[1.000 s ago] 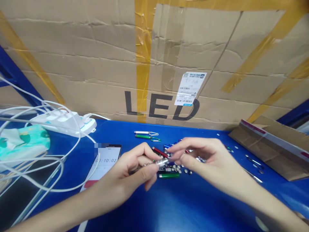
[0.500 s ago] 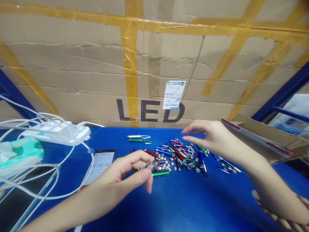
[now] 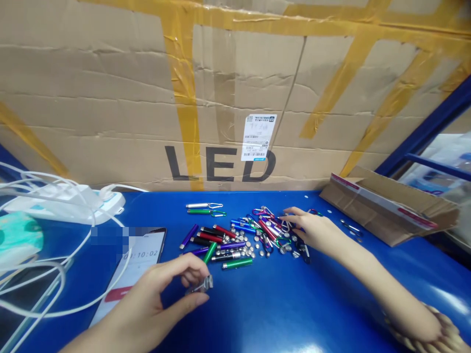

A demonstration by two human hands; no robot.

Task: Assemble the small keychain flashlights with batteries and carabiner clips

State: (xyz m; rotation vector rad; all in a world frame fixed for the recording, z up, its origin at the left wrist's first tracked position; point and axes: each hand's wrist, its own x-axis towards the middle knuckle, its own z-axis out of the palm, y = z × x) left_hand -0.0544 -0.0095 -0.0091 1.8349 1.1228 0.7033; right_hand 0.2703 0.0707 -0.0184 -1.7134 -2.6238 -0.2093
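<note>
My left hand [image 3: 172,289], low at the left-centre, is closed around a small shiny silver piece [image 3: 206,283] between thumb and fingers; its exact kind is unclear. My right hand [image 3: 311,226] reaches over the right side of a heap of coloured carabiner clips [image 3: 270,228], its fingers stretched and apart. Whether the fingertips touch a clip I cannot tell. To the left of the heap lie penlight-like metal tubes, among them a green tube [image 3: 237,264] and a purple tube [image 3: 189,236]. Several silver button cells [image 3: 261,253] are scattered between tubes and clips.
Two finished-looking tubes with clips, one silver [image 3: 196,206] and one green [image 3: 198,212], lie behind. A phone [image 3: 145,255] showing a timer, white cables [image 3: 91,235] and a power strip [image 3: 110,203] are left. An open cardboard box [image 3: 375,208] stands right, before a large carton [image 3: 121,122].
My left hand has drawn back from the tubes, down and left, still holding the silver piece. My right hand has lowered to the clips. The camera view has shifted slightly.
</note>
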